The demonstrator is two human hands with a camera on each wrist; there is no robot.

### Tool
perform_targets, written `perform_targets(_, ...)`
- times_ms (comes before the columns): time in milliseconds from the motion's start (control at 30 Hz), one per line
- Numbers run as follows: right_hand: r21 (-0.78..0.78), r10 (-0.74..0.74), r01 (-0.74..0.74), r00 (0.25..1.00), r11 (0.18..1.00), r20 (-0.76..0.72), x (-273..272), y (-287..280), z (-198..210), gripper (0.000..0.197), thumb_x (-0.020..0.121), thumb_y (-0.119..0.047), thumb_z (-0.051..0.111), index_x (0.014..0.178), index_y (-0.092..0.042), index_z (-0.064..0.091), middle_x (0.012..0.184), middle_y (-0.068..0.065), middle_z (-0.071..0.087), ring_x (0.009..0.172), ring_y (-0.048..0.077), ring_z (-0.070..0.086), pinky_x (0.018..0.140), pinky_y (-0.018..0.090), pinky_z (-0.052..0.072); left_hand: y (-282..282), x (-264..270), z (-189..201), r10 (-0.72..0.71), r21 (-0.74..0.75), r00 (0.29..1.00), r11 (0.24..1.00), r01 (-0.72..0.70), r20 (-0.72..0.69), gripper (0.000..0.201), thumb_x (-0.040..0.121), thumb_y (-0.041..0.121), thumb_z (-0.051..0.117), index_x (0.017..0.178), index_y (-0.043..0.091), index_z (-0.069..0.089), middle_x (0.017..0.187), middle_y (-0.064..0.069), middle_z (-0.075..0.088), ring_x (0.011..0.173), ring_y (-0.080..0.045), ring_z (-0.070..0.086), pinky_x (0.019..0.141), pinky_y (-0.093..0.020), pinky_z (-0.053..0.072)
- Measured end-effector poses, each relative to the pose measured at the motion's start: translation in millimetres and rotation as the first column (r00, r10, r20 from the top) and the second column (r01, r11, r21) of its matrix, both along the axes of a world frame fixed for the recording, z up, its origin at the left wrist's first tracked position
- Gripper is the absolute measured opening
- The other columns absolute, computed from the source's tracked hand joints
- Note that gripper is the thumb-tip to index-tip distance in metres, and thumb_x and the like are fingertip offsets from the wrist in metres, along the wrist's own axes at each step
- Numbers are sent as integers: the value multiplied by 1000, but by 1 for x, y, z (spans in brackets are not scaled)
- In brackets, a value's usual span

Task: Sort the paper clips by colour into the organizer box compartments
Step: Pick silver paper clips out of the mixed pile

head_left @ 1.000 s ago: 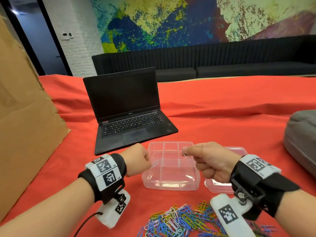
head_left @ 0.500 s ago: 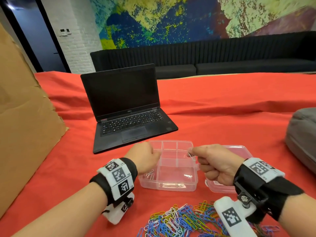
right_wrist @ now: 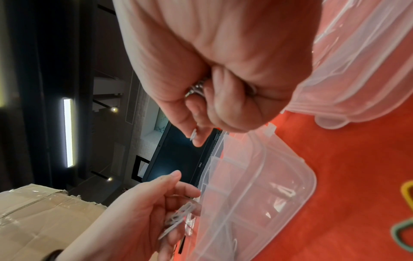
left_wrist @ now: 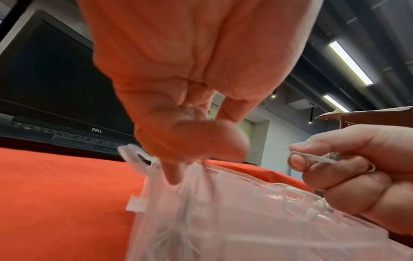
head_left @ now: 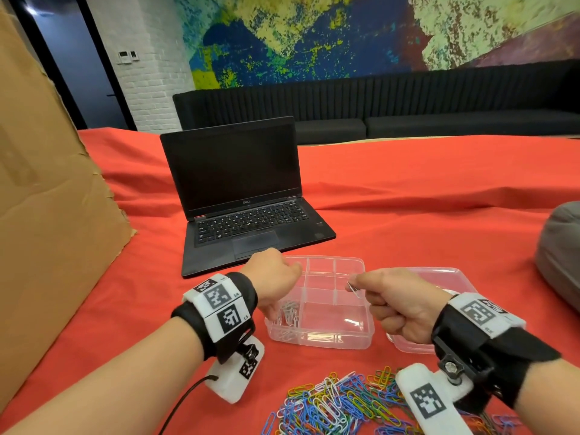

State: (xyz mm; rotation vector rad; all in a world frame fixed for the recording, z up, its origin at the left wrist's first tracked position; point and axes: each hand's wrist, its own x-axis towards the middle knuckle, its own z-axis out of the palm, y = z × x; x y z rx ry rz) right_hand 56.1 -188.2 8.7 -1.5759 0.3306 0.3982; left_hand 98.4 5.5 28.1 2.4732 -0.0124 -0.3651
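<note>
Left hand [head_left: 273,281]: fingers slack over white clips [head_left: 288,312] in organizer box [head_left: 320,339].
Right hand [head_left: 398,302]: pinching one white paper clip [head_left: 354,288].
Next: release low, same near-left compartment.

The organizer box [head_left: 317,339] is clear glossy plastic; the cloth [head_left: 408,230] is matt; the cardboard [head_left: 47,215] dull, rough-edged.

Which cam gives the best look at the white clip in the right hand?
Left wrist: the white paper clip lies side-on, pinched by the right hand between thumb and forefinger. The head view shows it small, above the organizer box. The right wrist shows only its end poking out.
</note>
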Motion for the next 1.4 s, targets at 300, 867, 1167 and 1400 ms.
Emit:
perform_targets(300,-21,4,-4,1000,1000,13,-1,14,8,8,90,-17,57,89,-9,58,51,-4,22,42,8,14,38,10,9,18,2,0,82,-228,995,971,-68,52,20,90,10,51,88,-4,66,85,-18,69,67,-30,72,76,-49,58)
perform_targets(867,-75,-1,7,997,997,71,-2,19,-1,6,90,-13,55,89,-7,57,44,-6,23,39,8,14,37,10,11,-4,0,-7,-559,753,828,527,394,-42,20,77,40,72,87,22,74,80,4,69,82,-20,65,60,-28,46)
perform_targets(1167,-24,20,-19,998,1000,60,-1,15,-2,8,92,-15,54,86,-9,57,46,-6,20,39,7,13,39,10,9,6,5,-4,-518,629,850,630,456,-97,15,82,22,60,82,13,71,75,0,63,67,-17,55,55,-26,44)
perform_targets(1400,-13,27,-26,998,1000,60,-1,15,-3,9,92,-15,54,85,-9,58,47,-6,20,40,8,12,39,10,9,12,4,8,-468,495,883,761,419,-28,11,76,13,59,66,17,56,63,2,52,56,-11,46,48,-21,39)
